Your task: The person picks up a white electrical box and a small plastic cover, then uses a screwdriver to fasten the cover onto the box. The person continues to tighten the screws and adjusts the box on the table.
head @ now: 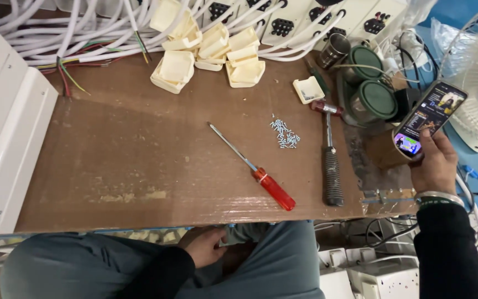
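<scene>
Phone (430,119) — thin, rigid, smooth and likely slippery, its glass face fragile — sits beyond the table's (139,166) right edge, gripped by its lower end in the right hand (434,166); the left hand (206,246) rests loosely curled, empty, in the lap.

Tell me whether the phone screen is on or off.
On: the phone in the right hand shows a lit, colourful display.

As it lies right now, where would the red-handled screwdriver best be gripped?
By the red plastic handle of the red-handled screwdriver, from above. It lies flat on the brown board, handle nearest the person and clear of the hammer; the thin shaft offers less grip.
</scene>
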